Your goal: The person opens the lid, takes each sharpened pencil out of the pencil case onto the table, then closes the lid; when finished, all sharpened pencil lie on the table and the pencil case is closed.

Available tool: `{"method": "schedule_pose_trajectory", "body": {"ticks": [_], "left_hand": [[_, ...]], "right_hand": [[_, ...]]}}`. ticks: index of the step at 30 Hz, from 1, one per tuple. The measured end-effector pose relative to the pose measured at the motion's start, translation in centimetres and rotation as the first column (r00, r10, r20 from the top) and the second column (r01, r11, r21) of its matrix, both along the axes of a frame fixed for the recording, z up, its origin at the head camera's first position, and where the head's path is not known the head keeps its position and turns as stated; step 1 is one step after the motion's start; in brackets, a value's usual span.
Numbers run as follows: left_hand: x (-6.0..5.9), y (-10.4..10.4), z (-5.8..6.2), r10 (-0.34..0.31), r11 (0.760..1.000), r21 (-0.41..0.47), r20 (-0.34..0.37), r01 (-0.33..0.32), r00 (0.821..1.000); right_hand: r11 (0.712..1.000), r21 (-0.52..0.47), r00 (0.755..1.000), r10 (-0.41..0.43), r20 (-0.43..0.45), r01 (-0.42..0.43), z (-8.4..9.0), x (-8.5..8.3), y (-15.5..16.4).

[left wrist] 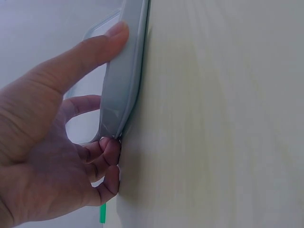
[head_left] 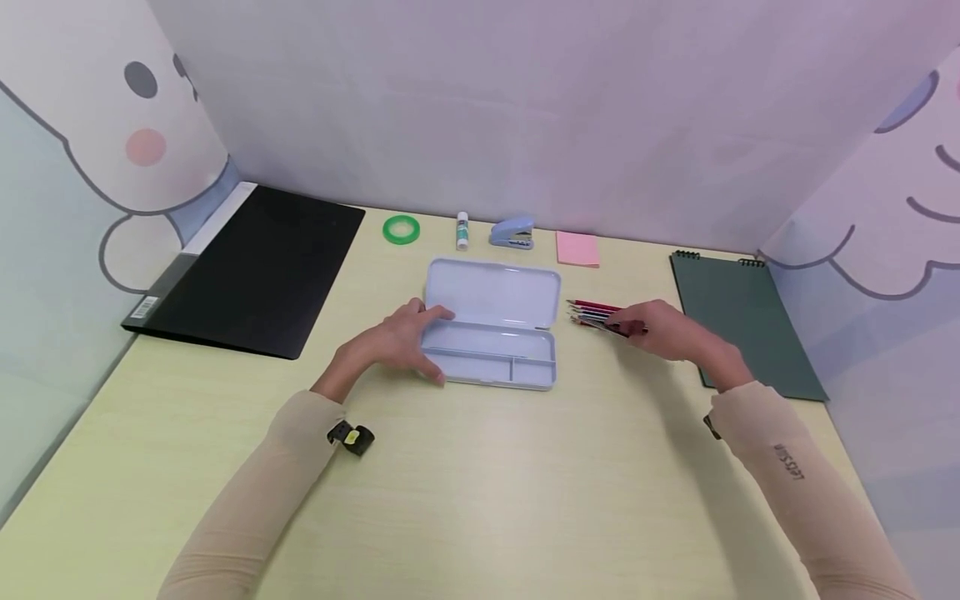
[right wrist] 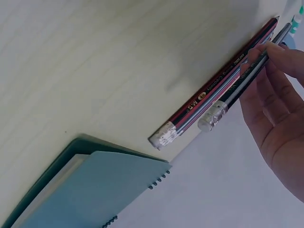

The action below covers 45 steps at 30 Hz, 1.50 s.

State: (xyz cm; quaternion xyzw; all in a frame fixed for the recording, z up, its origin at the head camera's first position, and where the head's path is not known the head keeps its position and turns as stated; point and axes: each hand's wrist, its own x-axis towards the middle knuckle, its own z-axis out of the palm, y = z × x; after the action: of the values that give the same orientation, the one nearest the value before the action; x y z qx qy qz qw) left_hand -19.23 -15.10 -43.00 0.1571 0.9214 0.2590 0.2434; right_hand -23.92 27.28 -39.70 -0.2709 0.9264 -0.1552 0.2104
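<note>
A pale blue pencil case (head_left: 468, 367) lies open on the table, its lid (head_left: 495, 292) tilted back and its divided tray bare. My left hand (head_left: 397, 340) grips the left end of the case, with the thumb (left wrist: 97, 50) on the front side wall and the fingers bent around the end. To the right of the case, my right hand (head_left: 660, 329) pinches a dark striped pencil (right wrist: 237, 88) between thumb and fingers, its white eraser end toward the notebook. Just beneath it lie several other pencils (right wrist: 216, 88) side by side, partly hidden by the hand in the head view.
Behind the case stand green tape (head_left: 386, 229), a glue stick (head_left: 462, 232), a blue stapler (head_left: 513, 232) and pink sticky notes (head_left: 577, 249). A black folder (head_left: 277, 267) lies at the left, a dark green spiral notebook (head_left: 750, 325) at the right.
</note>
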Motion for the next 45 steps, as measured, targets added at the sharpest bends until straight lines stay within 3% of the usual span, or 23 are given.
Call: {"method": "schedule_pose_trajectory", "body": {"ticks": [13, 28, 45], "left_hand": [[-0.1, -0.1, 0.0, -0.013, 1.000, 0.008, -0.007, 0.013, 1.000], [-0.2, -0.1, 0.1, -0.005, 1.000, 0.009, 0.004, 0.005, 1.000], [-0.3, -0.1, 0.0, -0.004, 1.000, 0.001, 0.007, 0.004, 1.000]], "right_hand": [[0.997, 0.071, 0.998, -0.031, -0.055, 0.035, -0.9, 0.2, 0.4], [0.995, 0.081, 0.985, -0.037, -0.166, 0.051, -1.2, 0.8, 0.5], [0.987, 0.115, 0.979, -0.094, -0.180, 0.116, -1.6, -0.4, 1.6]]}}
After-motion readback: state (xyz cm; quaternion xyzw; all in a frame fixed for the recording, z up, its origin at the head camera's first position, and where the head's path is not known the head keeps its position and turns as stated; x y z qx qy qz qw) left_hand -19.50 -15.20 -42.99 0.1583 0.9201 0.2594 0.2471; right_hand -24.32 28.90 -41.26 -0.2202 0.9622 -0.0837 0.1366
